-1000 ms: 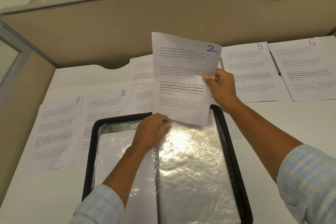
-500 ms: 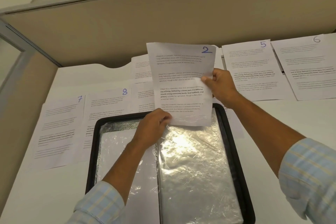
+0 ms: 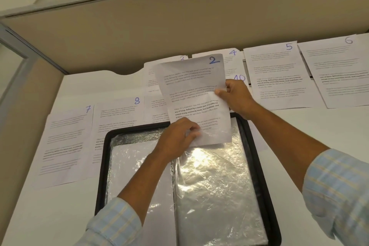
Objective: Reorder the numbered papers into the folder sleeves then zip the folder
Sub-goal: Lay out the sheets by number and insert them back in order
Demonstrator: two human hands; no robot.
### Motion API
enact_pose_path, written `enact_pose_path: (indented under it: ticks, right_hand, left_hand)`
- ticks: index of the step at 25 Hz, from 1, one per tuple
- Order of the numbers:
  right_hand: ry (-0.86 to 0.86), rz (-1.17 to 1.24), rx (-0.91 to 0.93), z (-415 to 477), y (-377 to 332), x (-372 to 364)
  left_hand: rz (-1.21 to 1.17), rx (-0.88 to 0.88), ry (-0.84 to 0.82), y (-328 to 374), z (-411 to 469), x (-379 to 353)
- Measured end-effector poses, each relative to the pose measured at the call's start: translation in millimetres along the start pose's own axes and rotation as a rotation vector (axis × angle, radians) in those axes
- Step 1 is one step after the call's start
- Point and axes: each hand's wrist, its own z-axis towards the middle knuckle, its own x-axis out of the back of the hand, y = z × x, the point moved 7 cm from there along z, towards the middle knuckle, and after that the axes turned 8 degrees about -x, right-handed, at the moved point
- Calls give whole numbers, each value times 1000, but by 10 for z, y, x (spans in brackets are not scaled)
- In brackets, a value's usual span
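The paper numbered 2 (image 3: 191,84) is held over the top of the open black folder (image 3: 259,166), whose clear plastic sleeves (image 3: 209,185) shine under the light. My right hand (image 3: 235,96) pinches the sheet's right edge. My left hand (image 3: 179,138) grips its lower left corner together with the top of the right-hand sleeve; the sheet's bottom edge lies at the sleeve's mouth. Whether it is inside the sleeve I cannot tell.
Other numbered sheets lie on the white desk: 7 (image 3: 65,146) and 8 (image 3: 117,118) at left, 4 (image 3: 232,54), 10 (image 3: 239,78), 5 (image 3: 277,78) and 6 (image 3: 339,70) at back right. A beige partition (image 3: 159,32) closes the back.
Both hands have brought paper 2 down from a raised position to the top of the right-hand sleeve. My left hand now holds the sleeve's edge with the sheet's corner.
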Motion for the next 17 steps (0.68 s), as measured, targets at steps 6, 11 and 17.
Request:
enact_pose_path:
  ticks: [6,11,17]
  right_hand:
    - [-63,-14,-29,-76,46,35]
    - [-221,1,-59,-167,117,-5]
    - [-350,-54,-142,-315,371,-26]
  left_hand:
    - [-83,40,104,178,205,-127]
    - [-122,88,215,187,327,-96]
    - [121,60,381,151,621,265]
